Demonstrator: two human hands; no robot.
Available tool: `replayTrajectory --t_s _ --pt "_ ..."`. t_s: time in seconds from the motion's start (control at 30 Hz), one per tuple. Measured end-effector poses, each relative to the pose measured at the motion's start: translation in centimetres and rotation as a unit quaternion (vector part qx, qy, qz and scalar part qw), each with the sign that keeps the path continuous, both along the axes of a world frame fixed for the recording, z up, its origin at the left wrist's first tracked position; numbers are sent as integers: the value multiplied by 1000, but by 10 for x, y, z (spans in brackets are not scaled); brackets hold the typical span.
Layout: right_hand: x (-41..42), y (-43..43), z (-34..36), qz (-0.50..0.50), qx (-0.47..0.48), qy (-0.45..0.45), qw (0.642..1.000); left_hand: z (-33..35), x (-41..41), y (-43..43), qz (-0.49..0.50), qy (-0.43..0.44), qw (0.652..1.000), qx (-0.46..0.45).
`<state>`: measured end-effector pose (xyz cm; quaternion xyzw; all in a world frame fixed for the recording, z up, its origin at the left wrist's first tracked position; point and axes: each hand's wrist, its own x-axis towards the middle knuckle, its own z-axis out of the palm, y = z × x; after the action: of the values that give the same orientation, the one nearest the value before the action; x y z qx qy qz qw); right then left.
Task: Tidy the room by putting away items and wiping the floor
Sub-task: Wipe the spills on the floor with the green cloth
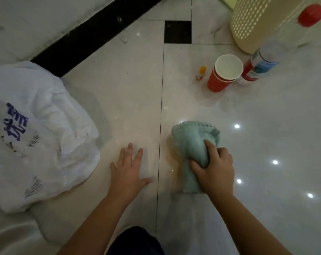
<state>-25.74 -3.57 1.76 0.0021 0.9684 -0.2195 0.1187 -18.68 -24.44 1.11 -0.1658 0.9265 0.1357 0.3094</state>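
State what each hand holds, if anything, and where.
The right hand grips the green cloth around its nearer half, bunching it. The left hand holds nothing; it rests flat on the floor.

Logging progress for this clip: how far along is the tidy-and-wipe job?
Done: nothing visibly put away. In hand: right hand grips the green cloth against the floor, left hand flat beside it, so wiping looks underway. Left: stacked red cups, small yellow-capped tube, bottle and white plastic bag sit out on the tiles.
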Motion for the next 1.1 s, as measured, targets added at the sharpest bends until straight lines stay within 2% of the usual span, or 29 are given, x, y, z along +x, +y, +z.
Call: replayTrajectory --t_s 0.13,0.23,0.33,0.4,0.47,0.57,0.67,0.93,1.03,1.1 --pt "14 -23 -9 80 26 34 996 -14 3 -3 -9 -36 999 9" --pt "19 -37 -15 120 93 48 987 -18 8 -7 10 -21 999 32" --pt "15 -43 -21 204 134 67 967 -19 8 -8 26 -18 999 43" --pt "15 -43 -26 277 141 65 948 -19 7 -8 31 -25 998 44" --pt "17 -43 -31 308 161 41 937 -19 6 -7 34 -29 998 42" --pt "12 -45 -32 318 172 10 932 -18 5 -4 39 -41 998 33" --pt "7 -39 -28 314 169 20 934 -19 4 -1 31 -56 998 17" --pt "-40 40 -31 158 161 -18 974 -19 1 -2 28 -70 997 15" --pt "-17 17 -28 95 145 -9 985 -18 0 0 32 -69 997 12" --pt "18 -14 -29 123 139 -24 982 -18 0 0 31 -66 997 13"
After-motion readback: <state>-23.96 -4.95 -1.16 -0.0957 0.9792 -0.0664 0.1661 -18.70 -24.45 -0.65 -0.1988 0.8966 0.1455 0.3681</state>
